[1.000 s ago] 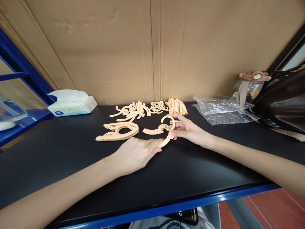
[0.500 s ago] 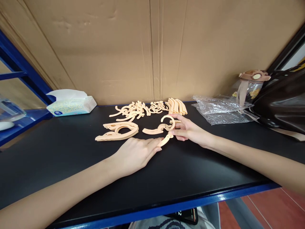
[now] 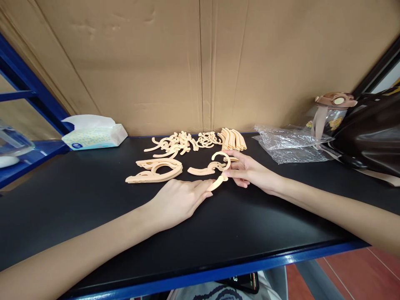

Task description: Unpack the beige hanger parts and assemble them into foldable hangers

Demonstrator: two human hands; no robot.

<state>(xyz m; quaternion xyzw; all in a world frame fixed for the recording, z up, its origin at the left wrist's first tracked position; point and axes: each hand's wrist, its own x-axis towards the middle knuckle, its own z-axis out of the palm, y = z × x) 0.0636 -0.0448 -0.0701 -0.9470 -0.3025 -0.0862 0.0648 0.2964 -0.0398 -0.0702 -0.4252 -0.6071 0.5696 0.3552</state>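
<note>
My right hand (image 3: pixel 248 173) pinches a peach-coloured plastic hook piece (image 3: pixel 221 166) at its curved top, holding it over the black table (image 3: pixel 93 200). My left hand (image 3: pixel 178 200) grips the lower end of the same piece with its fingertips. Just behind it lies another curved peach part (image 3: pixel 203 170). A stack of assembled peach pieces (image 3: pixel 156 171) lies to the left of my hands. Further back sits a heap of loose peach hooks (image 3: pixel 181 143) and a row of straight peach parts (image 3: pixel 233 139).
A tissue pack (image 3: pixel 93 133) lies at the back left near a blue shelf frame (image 3: pixel 28 83). Crumpled clear plastic bags (image 3: pixel 287 143), a bottle with a brown lid (image 3: pixel 331 112) and a dark bag (image 3: pixel 371 133) stand at the right. A cardboard wall (image 3: pixel 200 62) closes the back.
My hands have barely moved; the right hand's fingers have shifted slightly on the hook piece.
</note>
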